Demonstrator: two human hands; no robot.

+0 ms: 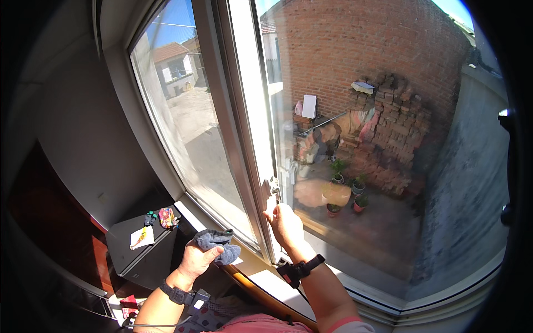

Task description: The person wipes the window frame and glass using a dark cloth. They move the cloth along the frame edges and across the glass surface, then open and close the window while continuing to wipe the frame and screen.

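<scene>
A bunched grey-blue cloth (220, 245) is held in my left hand (195, 260), the thumb pressed on its near side. My right hand (288, 229) has its fingers curled around the lower part of a white window handle (273, 186), whose upper end shows above the fingers. That handle sits on the white window frame (250, 83), beside a large glass pane (374, 233). A faint reflection of an arm and pink clothing lies across the glass. Both wrists wear black bands carrying small devices.
The window sill (270, 285) runs below the frame. At lower left, a dark cabinet top (125, 249) bears a white printed cloth (142, 238) and a colourful piece of fabric (168, 218). Outside are potted plants (358, 189), stacked bricks (391, 125) and a brick wall (354, 45).
</scene>
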